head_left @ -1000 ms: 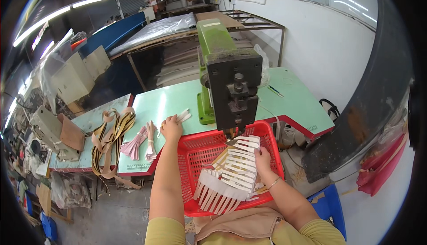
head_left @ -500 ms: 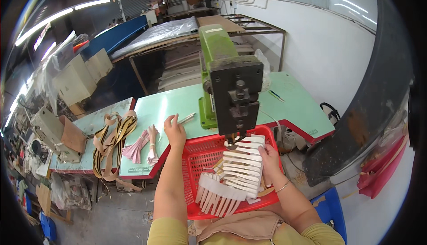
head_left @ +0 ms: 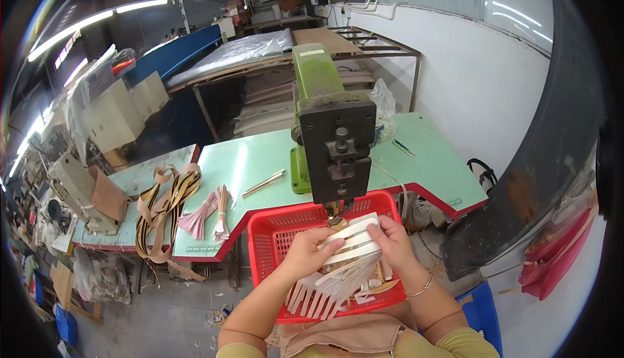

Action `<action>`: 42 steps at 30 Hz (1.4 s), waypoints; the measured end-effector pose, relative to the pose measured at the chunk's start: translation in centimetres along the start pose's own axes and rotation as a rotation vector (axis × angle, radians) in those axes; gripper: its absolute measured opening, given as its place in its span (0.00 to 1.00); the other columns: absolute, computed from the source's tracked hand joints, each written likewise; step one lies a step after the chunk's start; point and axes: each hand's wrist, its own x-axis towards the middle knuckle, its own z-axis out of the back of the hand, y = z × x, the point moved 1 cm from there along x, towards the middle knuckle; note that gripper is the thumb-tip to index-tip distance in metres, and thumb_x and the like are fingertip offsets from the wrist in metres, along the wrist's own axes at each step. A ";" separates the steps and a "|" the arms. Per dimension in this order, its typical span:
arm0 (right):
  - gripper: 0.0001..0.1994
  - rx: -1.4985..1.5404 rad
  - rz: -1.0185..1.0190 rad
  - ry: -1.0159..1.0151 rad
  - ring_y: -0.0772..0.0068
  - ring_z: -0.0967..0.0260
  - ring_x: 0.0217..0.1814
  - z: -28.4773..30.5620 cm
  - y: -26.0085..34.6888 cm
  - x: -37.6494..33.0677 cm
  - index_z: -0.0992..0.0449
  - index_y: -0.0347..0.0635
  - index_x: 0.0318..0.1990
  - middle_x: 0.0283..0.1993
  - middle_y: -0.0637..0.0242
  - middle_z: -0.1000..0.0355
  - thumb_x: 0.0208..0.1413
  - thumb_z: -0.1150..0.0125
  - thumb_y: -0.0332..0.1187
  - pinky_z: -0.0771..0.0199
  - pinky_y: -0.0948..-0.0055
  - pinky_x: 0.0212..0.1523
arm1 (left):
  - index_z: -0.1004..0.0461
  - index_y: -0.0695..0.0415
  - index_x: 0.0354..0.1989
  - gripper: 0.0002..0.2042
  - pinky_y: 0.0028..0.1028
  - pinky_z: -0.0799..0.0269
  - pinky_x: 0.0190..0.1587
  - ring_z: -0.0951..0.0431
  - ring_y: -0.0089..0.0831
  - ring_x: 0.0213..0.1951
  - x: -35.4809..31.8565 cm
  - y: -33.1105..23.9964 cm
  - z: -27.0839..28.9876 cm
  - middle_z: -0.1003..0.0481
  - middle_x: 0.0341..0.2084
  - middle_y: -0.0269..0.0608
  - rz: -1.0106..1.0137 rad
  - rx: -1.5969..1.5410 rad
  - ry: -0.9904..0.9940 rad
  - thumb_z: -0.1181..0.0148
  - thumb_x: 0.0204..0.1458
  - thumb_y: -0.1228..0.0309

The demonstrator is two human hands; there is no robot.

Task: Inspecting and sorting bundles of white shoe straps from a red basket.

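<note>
My left hand (head_left: 311, 252) is closed, thumb and fingers pinching the left ends of a bunch of white strips (head_left: 350, 241). At the other end, my right hand (head_left: 394, 246) grips the same strips between thumb and fingers. They stretch between my hands just below the head of a green and black machine (head_left: 339, 143). More of the pale strips (head_left: 317, 299) fan out below, hanging over a red plastic basket (head_left: 261, 238). Inside the basket lie tan and white scraps, partly hidden by the strips and my hands.
On the green table (head_left: 260, 197) lie two thin sticks (head_left: 263, 184), a pink bundle (head_left: 198, 217), a cream bundle (head_left: 222, 212) and black-and-yellow straps (head_left: 170, 195). A pen (head_left: 403, 148) rests right of the machine. A blue bin (head_left: 478, 312) stands at lower right.
My left hand has come from the table beside the sticks to the strips and taken hold. The strips have shifted down, away from the machine head, and are bunched closer together.
</note>
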 end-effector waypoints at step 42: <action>0.10 0.368 -0.213 0.097 0.86 0.38 0.32 -4.0 -0.1 0.7 0.29 0.32 0.36 0.31 0.71 0.33 0.53 0.51 0.31 0.38 0.85 0.33 | 0.27 0.63 0.27 0.06 0.20 0.33 0.28 0.28 0.21 0.24 0.1 0.3 5.5 0.26 0.22 0.38 0.174 -0.587 0.042 0.44 0.43 0.73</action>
